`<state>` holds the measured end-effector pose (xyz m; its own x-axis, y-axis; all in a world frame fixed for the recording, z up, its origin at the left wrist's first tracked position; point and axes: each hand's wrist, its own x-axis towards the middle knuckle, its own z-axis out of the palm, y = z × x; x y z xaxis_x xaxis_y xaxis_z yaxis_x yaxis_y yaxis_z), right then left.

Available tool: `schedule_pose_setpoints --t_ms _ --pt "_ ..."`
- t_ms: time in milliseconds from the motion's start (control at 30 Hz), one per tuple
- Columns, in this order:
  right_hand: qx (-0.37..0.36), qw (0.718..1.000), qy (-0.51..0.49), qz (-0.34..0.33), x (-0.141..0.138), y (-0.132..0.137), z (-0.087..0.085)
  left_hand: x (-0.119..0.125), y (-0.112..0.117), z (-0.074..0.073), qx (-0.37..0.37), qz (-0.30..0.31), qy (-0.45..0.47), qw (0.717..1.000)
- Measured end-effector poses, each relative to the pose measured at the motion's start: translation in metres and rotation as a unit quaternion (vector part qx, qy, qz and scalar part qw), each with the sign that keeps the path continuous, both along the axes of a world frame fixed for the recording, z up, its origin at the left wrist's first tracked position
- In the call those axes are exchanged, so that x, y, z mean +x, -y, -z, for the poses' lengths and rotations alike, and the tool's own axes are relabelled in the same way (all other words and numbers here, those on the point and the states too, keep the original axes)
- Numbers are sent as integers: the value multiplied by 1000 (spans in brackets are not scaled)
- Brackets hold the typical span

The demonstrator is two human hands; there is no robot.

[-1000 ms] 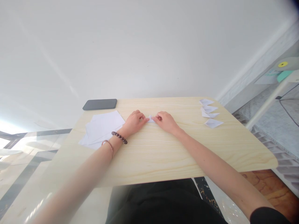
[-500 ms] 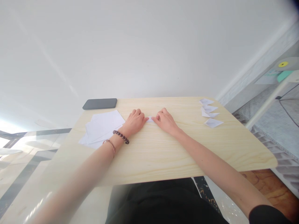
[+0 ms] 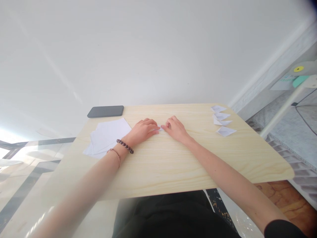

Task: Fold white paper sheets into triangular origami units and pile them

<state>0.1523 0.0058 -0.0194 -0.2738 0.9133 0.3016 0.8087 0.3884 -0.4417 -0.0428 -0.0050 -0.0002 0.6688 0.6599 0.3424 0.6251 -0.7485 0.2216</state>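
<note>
1. The pale wooden table [image 3: 173,165] carries everything; both bare forearms stretch across it and meet near its middle.
2. A loose stack of white paper sheets [image 3: 106,135] lies just left of the left hand's grip, partly under the wrist.
3. The left hand [image 3: 142,130] lies palm down. Its grip is spread apart, with the fingers stretched flat to the right and pressing on the paper. A second ago those fingers were curled, and the index tip pinched the piece.
4. The right hand [image 3: 176,129] sits knuckles up, its fingers curled and their tips at the paper's right end. I cannot tell whether this grip pinches the paper or only presses it.
5. A dark grey rectangular phone [image 3: 105,111] lies beyond the left grip, at the far table edge.
6. Four folded white paper pieces [image 3: 224,131] lie in a row well to the right of the right grip.
7. A dark beaded bracelet [image 3: 125,145] and a thin copper-coloured bangle [image 3: 115,153] circle the left wrist.
8. The small folded white paper [image 3: 160,129] lies flat between both grips, mostly hidden. Earlier it stood up as a visible point.
</note>
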Motion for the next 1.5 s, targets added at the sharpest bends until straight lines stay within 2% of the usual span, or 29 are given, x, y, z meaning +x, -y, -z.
schedule_pose_setpoints --t_ms 100,233,300,533,833,1300,1500 --pt "24 999 -19 -36 3 4 -2 -2 -1 0 21 0 -5 1000" --pt "35 990 -36 -134 7 9 -8 -1 0 0 71 -21 -46 996" --pt "44 986 -33 -156 9 11 -10 0 0 0 91 -25 -56 994" --pt "114 981 33 -150 6 8 -12 1 2 -3 118 -9 -20 993" --pt "136 972 74 -176 2 10 -15 3 1 -2 143 8 -36 989" --pt "143 976 45 -160 4 9 -15 2 1 -6 159 -24 -5 987" --pt "179 969 51 -164 5 5 -12 3 -1 -4 184 -6 2 983"
